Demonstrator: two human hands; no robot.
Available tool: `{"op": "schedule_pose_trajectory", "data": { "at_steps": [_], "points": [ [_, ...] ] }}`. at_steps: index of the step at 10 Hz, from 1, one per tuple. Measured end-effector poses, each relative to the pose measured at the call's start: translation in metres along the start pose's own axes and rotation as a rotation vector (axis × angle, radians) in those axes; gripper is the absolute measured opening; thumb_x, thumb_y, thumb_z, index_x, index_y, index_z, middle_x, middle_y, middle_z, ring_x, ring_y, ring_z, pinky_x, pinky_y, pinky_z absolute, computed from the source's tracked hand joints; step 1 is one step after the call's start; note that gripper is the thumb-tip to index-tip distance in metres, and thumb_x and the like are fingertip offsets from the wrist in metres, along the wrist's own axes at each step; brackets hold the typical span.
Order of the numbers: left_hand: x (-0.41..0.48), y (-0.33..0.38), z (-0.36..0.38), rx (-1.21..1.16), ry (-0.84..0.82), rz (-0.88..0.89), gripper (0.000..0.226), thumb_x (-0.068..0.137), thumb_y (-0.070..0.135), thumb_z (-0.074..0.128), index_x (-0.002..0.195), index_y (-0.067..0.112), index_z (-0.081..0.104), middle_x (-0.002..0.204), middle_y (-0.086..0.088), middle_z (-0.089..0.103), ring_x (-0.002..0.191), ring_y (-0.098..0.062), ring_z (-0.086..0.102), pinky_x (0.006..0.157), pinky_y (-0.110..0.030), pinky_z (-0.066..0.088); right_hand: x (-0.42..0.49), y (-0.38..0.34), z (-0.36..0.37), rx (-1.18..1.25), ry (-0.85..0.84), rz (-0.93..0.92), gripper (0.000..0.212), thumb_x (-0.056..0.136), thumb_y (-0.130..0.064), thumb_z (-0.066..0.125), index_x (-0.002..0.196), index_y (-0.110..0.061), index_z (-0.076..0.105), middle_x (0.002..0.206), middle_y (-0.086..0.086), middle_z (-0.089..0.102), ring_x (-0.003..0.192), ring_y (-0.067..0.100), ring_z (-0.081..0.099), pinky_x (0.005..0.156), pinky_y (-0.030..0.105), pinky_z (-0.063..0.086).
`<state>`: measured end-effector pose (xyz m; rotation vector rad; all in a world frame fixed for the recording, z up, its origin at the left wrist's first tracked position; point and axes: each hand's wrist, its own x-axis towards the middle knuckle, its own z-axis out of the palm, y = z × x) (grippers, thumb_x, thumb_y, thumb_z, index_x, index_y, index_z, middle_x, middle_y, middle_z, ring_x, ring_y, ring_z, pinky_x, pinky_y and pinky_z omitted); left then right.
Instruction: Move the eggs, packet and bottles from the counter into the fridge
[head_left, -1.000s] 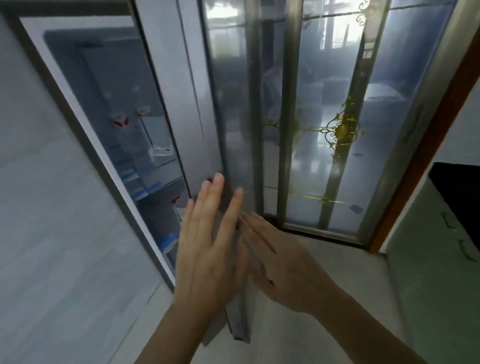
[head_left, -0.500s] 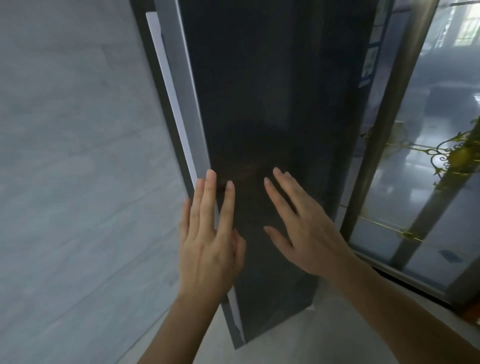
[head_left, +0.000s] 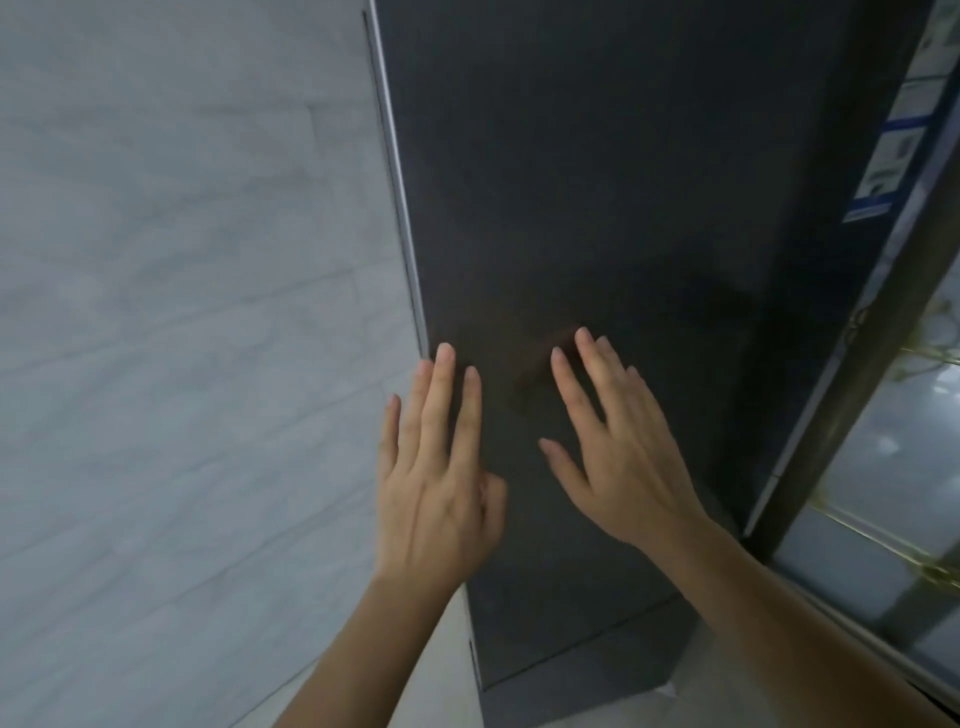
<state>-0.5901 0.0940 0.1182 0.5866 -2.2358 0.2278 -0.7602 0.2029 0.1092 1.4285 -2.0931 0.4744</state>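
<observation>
On fridge door (head_left: 597, 182) rest left hand (head_left: 436, 499), right hand (head_left: 623, 467); stickers (head_left: 893, 150) illegible.

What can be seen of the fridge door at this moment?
The fridge door is a tall, flat, dark grey panel with a dull sheen. A silvery strip runs down its left edge, beside the pale wall. It looks shut or nearly so. The left hand lies by that edge and the right hand is spread on the panel, both flat against it.
</observation>
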Motion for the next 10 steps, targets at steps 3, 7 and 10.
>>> {"op": "schedule_pose_trajectory", "data": {
  "at_steps": [3,7,10],
  "points": [
    [0.026,-0.033,0.041,0.183,-0.247,-0.002,0.090,0.085,0.027,0.057,0.158,0.011,0.006,0.167,-0.007,-0.003,0.154,-0.025,-0.005,0.123,-0.051,0.015,0.041,0.006,0.040,-0.035,-0.018,0.012,0.081,0.099,-0.047,0.048,0.161,-0.017,0.007,0.169,0.008,-0.002,0.155,0.029,0.005,0.122,0.055,0.020],
    [0.027,-0.009,0.034,0.161,-0.221,-0.112,0.083,0.089,0.042,0.056,0.158,0.017,0.016,0.167,-0.005,0.005,0.154,-0.025,0.003,0.121,-0.054,0.020,0.038,0.011,0.020,-0.020,-0.083,-0.024,0.084,0.094,-0.046,0.052,0.161,-0.021,0.006,0.170,0.005,-0.002,0.156,0.025,0.003,0.123,0.055,0.019],
    [0.013,0.014,0.025,0.123,-0.308,-0.113,0.074,0.092,0.058,0.045,0.155,0.023,0.026,0.160,0.000,0.032,0.148,-0.024,0.028,0.119,-0.049,0.029,0.006,0.023,-0.008,0.004,-0.148,0.021,0.074,0.092,-0.043,0.052,0.158,-0.023,0.025,0.163,0.004,0.032,0.152,0.025,0.024,0.122,0.051,0.025]
  ]
}}
